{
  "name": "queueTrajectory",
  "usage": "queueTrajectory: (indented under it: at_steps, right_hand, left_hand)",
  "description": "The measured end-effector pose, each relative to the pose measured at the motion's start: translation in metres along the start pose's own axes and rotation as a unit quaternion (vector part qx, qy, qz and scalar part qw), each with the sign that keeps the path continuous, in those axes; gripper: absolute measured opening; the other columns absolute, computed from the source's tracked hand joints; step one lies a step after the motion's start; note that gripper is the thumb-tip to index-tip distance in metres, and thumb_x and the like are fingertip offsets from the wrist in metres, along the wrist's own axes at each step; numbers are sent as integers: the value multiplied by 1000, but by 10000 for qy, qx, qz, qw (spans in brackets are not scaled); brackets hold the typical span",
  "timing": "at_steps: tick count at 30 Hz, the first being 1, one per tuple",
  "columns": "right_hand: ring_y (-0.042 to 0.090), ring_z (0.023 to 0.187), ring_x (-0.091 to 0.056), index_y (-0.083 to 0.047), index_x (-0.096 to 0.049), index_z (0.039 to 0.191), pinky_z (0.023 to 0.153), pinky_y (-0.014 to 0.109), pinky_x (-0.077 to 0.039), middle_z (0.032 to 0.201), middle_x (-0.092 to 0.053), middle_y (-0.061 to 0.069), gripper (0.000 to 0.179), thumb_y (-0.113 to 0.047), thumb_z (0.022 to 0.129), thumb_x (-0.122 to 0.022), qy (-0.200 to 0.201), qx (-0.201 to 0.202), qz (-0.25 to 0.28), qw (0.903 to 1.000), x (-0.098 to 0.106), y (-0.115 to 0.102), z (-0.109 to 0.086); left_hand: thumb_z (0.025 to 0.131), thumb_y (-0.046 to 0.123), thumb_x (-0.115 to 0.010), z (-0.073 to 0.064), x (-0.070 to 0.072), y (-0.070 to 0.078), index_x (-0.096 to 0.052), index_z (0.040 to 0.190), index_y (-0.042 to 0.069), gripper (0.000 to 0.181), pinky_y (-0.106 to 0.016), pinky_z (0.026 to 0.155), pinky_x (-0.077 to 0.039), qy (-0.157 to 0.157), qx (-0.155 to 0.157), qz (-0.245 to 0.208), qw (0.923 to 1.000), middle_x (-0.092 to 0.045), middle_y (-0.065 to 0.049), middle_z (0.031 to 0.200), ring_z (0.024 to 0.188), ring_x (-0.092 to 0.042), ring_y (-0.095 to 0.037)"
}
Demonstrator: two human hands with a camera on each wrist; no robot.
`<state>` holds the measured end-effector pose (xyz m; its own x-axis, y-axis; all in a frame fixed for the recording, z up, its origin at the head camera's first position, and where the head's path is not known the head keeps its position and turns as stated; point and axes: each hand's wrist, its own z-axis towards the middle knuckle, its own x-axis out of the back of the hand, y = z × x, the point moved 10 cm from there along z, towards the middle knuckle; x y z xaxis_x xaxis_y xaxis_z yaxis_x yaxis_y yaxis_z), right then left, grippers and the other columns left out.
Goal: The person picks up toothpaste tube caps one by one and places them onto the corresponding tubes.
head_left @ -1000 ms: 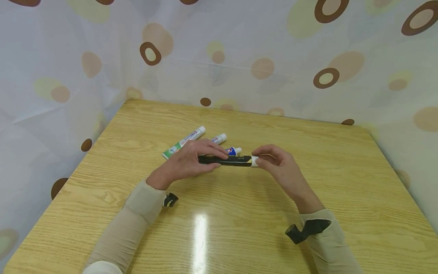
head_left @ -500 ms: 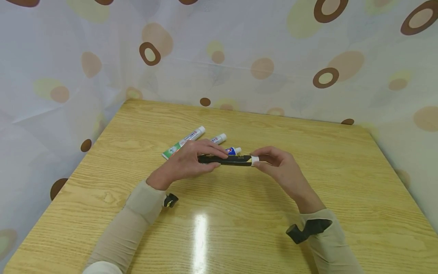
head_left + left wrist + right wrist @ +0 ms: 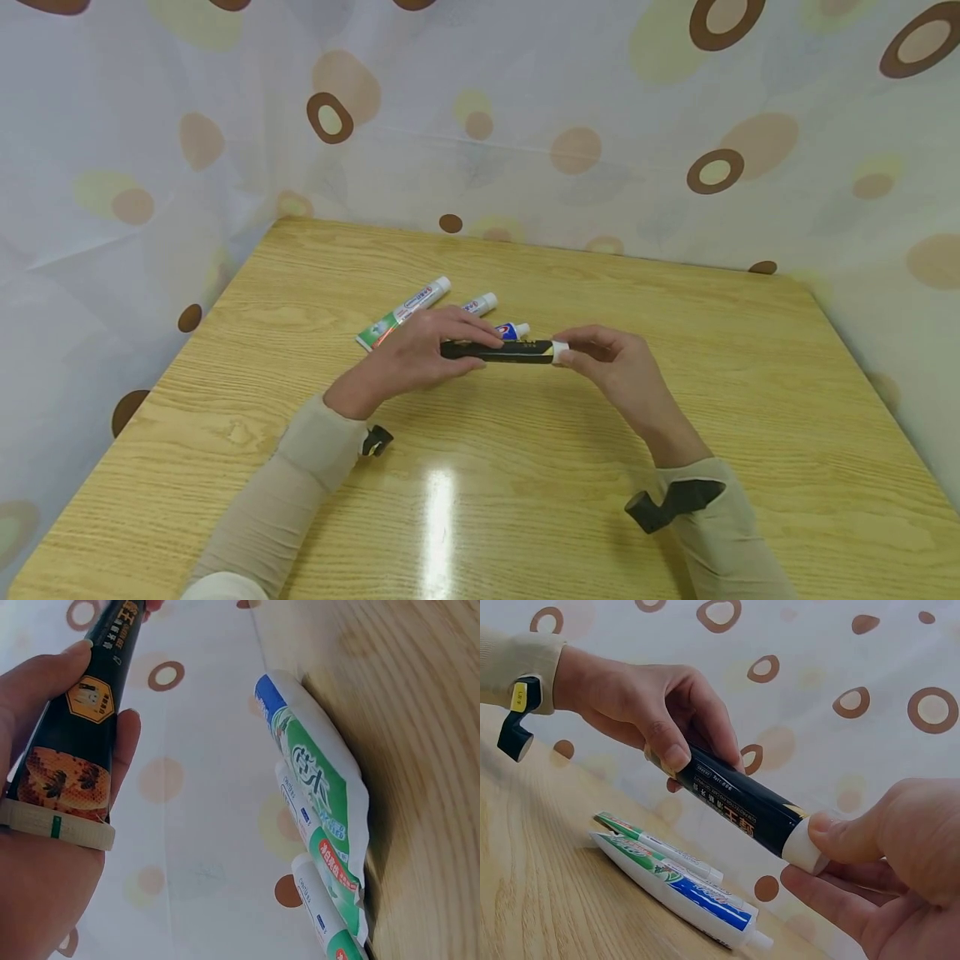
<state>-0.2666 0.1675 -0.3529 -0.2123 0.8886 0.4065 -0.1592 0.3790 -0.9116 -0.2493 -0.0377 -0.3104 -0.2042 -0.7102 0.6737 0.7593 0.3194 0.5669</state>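
Note:
A black toothpaste tube (image 3: 517,352) with a white cap (image 3: 804,846) is held level above the table, its capped end to the right. My left hand (image 3: 420,350) grips the tube's body near its crimped end, thumb on one side and fingers on the other. With thumb and fingertips, my right hand (image 3: 618,367) pinches the white cap. In the left wrist view the tube (image 3: 90,712) shows an orange honeycomb picture close to its flat crimp. Behind the left hand lie a green-and-white toothpaste tube (image 3: 405,312), a second similar tube (image 3: 480,304) and a blue-labelled one (image 3: 510,332), partly covered.
The three tubes lie side by side on the wood-grain table (image 3: 570,500), beyond the hands. A white curtain (image 3: 525,100) with brown and yellow spots hangs behind the table and at both sides. Both wrists wear black camera mounts (image 3: 675,504).
The right hand's fingers have shifted slightly around the cap. The left hand and the black tube have moved a touch to the right. The tubes on the table have stayed put.

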Motion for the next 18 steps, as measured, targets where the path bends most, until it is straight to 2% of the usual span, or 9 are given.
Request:
queueTrajectory:
  at_steps: [6, 9, 13, 18]
  right_hand:
    - [9, 95, -68, -6, -70, 116, 82, 22, -55, 113, -69, 7, 28, -20, 93, -71, 49, -5, -86, 10000, 0, 3, 2]
    - [9, 93, -68, -5, -71, 115, 81, 23, -55, 112, -70, 8, 26, -20, 93, -71, 101, -14, -144, 9998, 0, 4, 3]
    - [9, 92, -69, -5, -71, 115, 82, 23, -55, 112, -70, 10, 27, -21, 94, -70, 147, -167, -170, 9996, 0, 8, 3]
    - [10, 93, -69, -5, -70, 116, 86, 25, -55, 114, -69, 11, 29, -24, 94, -69, 101, -358, -115, 9992, 1, 11, 2]
  left_hand:
    - [82, 11, -81, 1, -4, 2, -75, 113, 13, 32, -30, 99, -52, -21, -110, 447, 9989, -72, -1, 118, 116, -64, -17]
    - [81, 8, -81, 1, -6, 5, -75, 113, 13, 32, -29, 96, -53, -10, -180, 605, 9980, -72, -2, 117, 115, -64, -17]
    - [80, 4, -81, 2, -8, 12, -75, 111, 10, 32, -27, 89, -55, 39, -477, 841, 9953, -72, -4, 115, 110, -65, -18]
    - [78, 2, -82, 3, -10, 18, -75, 109, 8, 32, -30, 93, -55, 92, -728, 956, 9927, -72, -6, 113, 110, -66, -20]
